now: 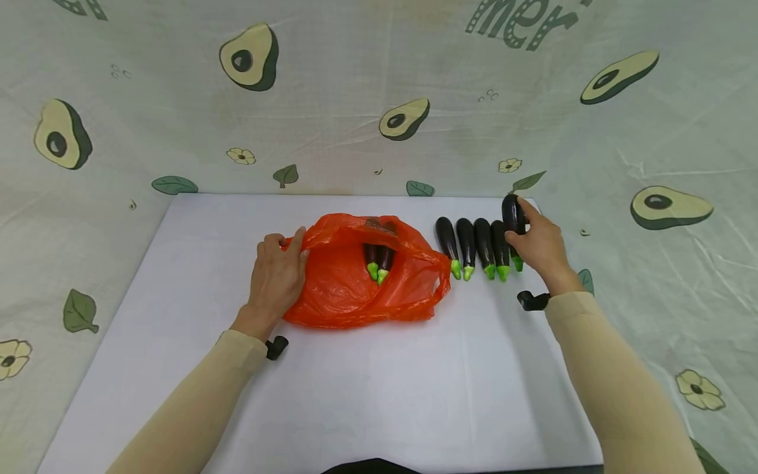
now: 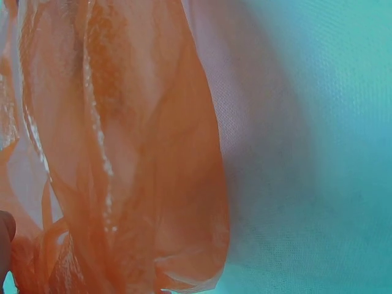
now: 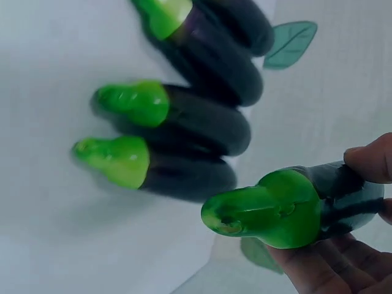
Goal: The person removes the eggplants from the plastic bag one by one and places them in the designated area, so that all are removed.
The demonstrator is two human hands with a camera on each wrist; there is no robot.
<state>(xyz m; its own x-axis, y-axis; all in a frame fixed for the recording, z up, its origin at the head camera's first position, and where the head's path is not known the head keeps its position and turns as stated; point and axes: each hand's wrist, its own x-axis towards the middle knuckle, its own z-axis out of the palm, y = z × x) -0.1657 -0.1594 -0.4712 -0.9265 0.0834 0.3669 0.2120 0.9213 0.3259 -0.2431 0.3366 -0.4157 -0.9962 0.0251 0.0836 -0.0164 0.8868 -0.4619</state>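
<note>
An orange-red plastic bag [image 1: 337,296] lies on the white table with its mouth towards me. Inside it are two dark eggplants [image 1: 385,258] with green stem ends. My left hand [image 1: 278,276] grips the bag's left rim; in the left wrist view the bag [image 2: 153,147] fills much of the picture and most of that hand is out of sight. My right hand [image 1: 539,247] holds an eggplant [image 3: 288,208] between thumb and fingers, raised off the table at the right end of a row. Several more eggplants [image 1: 466,243] lie side by side just left of it, green ends towards me.
The white table [image 1: 367,401] has its far edge close behind the bag and the row. A pale cloth [image 1: 331,118] printed with avocados, leaves and flowers hangs behind and spreads at both sides. The bag's right handle almost touches the nearest eggplant of the row.
</note>
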